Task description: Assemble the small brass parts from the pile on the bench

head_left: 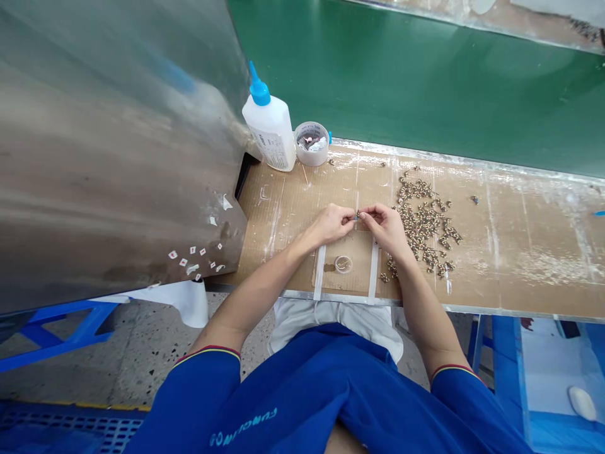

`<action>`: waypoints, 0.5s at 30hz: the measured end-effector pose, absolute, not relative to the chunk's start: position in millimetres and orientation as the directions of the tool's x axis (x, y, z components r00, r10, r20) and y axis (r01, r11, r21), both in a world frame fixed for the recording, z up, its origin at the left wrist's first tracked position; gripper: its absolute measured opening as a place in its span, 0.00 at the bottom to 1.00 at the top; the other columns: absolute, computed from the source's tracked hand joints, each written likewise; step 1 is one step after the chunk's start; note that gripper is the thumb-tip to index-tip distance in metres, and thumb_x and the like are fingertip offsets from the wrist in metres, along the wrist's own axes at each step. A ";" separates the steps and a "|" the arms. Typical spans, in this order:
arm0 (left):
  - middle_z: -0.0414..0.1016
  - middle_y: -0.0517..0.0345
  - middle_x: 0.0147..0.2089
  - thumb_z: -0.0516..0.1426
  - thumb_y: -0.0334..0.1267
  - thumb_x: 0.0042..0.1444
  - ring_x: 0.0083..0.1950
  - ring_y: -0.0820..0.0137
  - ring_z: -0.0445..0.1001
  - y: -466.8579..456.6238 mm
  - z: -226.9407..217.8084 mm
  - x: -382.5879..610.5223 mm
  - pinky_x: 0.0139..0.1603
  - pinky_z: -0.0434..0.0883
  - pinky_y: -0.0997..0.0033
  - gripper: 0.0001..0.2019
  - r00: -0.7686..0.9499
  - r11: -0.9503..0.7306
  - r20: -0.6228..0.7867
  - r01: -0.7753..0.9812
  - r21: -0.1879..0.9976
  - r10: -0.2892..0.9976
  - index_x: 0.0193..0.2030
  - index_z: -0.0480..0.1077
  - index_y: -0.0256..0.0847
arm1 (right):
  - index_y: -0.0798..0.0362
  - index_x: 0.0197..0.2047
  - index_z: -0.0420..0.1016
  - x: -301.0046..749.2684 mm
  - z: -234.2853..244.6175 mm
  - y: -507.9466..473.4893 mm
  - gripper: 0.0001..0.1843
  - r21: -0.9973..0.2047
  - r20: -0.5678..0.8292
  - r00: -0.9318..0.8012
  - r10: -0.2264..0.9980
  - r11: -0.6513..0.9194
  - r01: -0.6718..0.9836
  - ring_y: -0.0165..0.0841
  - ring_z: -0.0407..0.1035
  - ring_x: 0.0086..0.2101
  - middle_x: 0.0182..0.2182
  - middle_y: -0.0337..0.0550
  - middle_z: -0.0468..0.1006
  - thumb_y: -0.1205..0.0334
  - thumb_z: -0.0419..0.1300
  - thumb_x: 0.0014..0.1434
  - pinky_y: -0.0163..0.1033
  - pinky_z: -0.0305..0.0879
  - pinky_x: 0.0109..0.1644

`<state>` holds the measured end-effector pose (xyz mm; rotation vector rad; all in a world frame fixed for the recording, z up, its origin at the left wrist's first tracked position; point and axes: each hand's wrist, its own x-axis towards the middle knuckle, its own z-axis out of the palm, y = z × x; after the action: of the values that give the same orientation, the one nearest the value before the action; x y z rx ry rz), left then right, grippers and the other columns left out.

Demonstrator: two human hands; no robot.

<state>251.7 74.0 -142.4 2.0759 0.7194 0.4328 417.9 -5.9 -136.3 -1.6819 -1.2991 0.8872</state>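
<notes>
My left hand (331, 225) and my right hand (384, 227) meet above a cardboard-covered bench (283, 214). Their fingertips pinch a tiny bluish part (356, 216) between them, too small to identify. Just right of my right hand lies a loose heap of small brass fittings (420, 221), with a few scattered farther off. Below my hands, a small clear round dish (343, 264) sits between two strips of white tape (319, 272). The dish's contents are hard to make out.
A white glue bottle with a blue nozzle (269, 123) and a round tape-roll container (312, 144) stand at the bench's back. Behind them runs a green conveyor belt (401, 75). A steel panel (118, 157) with small stuck-on labels rises at the left.
</notes>
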 end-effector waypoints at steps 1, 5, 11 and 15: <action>0.61 0.63 0.20 0.55 0.31 0.57 0.24 0.75 0.58 74.0 -142.7 251.6 0.31 0.53 0.70 0.14 0.775 -0.456 0.037 0.333 0.825 0.631 0.21 0.60 0.39 | 0.52 0.37 0.80 417.5 -135.8 -6.0 0.11 -0.905 -0.045 0.219 0.975 -0.133 0.403 0.36 0.76 0.32 0.33 0.44 0.85 0.53 0.64 0.59 0.42 0.74 0.39; 0.64 0.62 0.21 0.55 0.32 0.59 0.25 0.74 0.59 75.1 -144.6 250.3 0.31 0.53 0.70 0.13 0.787 -0.478 0.044 0.328 0.815 0.615 0.22 0.64 0.38 | 0.51 0.37 0.80 416.6 -134.2 -6.7 0.11 -0.895 -0.034 0.209 0.977 -0.123 0.429 0.37 0.77 0.33 0.35 0.45 0.85 0.52 0.64 0.60 0.44 0.75 0.42; 0.69 0.59 0.24 0.54 0.35 0.65 0.27 0.72 0.63 77.7 -148.8 247.0 0.33 0.57 0.70 0.15 0.817 -0.530 0.099 0.270 0.804 0.568 0.26 0.69 0.37 | 0.51 0.35 0.79 418.6 -137.8 -9.0 0.15 -0.902 -0.054 0.204 0.978 -0.135 0.411 0.36 0.76 0.32 0.33 0.44 0.84 0.47 0.66 0.58 0.42 0.74 0.40; 0.73 0.56 0.27 0.55 0.36 0.66 0.30 0.71 0.68 78.0 -151.3 247.6 0.36 0.62 0.70 0.15 0.782 -0.502 0.146 0.233 0.833 0.606 0.27 0.71 0.37 | 0.51 0.34 0.78 416.0 -146.4 -9.5 0.22 -0.956 -0.106 0.227 0.968 -0.161 0.244 0.34 0.74 0.30 0.28 0.42 0.82 0.38 0.69 0.53 0.42 0.74 0.37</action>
<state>247.6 78.0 -151.3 2.0922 0.6230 0.5378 416.0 -9.5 -146.4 -1.5966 -1.1651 1.0083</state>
